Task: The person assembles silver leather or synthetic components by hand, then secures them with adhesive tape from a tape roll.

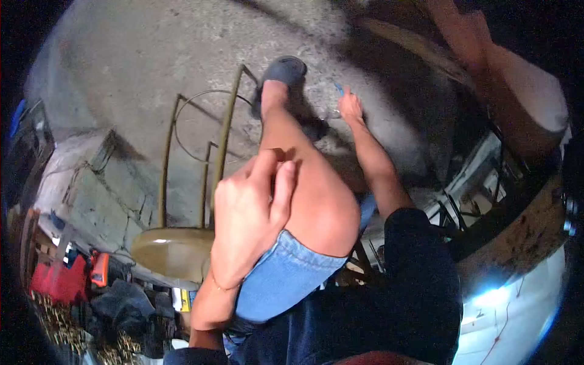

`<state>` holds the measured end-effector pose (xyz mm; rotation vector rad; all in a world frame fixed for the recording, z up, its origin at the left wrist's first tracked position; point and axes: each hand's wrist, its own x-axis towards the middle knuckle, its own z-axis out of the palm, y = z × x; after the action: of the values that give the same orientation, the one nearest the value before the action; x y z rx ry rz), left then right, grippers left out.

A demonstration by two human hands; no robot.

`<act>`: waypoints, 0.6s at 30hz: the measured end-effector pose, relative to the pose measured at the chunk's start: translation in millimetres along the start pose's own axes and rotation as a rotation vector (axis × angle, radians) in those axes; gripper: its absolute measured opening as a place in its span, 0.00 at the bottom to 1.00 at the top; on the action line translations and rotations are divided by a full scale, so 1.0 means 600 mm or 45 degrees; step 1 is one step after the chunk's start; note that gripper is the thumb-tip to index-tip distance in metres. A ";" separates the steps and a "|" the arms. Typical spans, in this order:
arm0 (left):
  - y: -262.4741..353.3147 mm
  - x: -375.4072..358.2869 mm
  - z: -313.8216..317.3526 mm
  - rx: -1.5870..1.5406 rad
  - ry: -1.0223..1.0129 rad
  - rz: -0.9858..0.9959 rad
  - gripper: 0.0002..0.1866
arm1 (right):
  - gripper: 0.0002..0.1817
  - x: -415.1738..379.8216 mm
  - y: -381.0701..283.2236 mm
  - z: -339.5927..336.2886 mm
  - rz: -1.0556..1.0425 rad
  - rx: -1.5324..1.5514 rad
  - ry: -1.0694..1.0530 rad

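Note:
My left hand [249, 194] is raised close to the camera over my bent bare leg [316, 194], fingers curled in and thumb against them. A brownish edge shows at its fingertips; I cannot make out what it is. Farther off, my right hand [350, 107] reaches down near the concrete floor [176, 42], fingers closed on a small blue object [339, 89] whose kind is too small to tell. My dark grey shoe [286, 70] rests on the floor to the left of that hand. Blue denim shorts [292, 274] cover my thigh.
A stool with a round, shiny seat [167, 249] and metal legs [225, 134] stands just left of my leg. Cracked concrete blocks [103, 188] lie beyond it. Red cloth [61, 280], an orange item [99, 269] and clutter fill the lower left. A brown board [517, 237] is at right.

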<state>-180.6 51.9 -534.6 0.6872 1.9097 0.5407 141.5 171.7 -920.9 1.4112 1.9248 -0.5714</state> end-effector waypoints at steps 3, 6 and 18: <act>0.001 -0.005 0.001 -0.044 0.091 0.061 0.06 | 0.19 -0.009 -0.008 -0.003 0.098 0.096 0.057; -0.009 -0.032 -0.011 0.112 0.301 0.302 0.05 | 0.20 -0.052 -0.009 0.000 0.269 0.368 0.204; 0.094 -0.090 -0.004 -0.211 0.056 0.668 0.10 | 0.12 -0.248 -0.035 0.040 0.774 1.483 1.051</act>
<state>-151.5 57.0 -462.1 1.0791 1.6939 1.0358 155.8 51.6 -828.8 3.2178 1.4755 -0.9507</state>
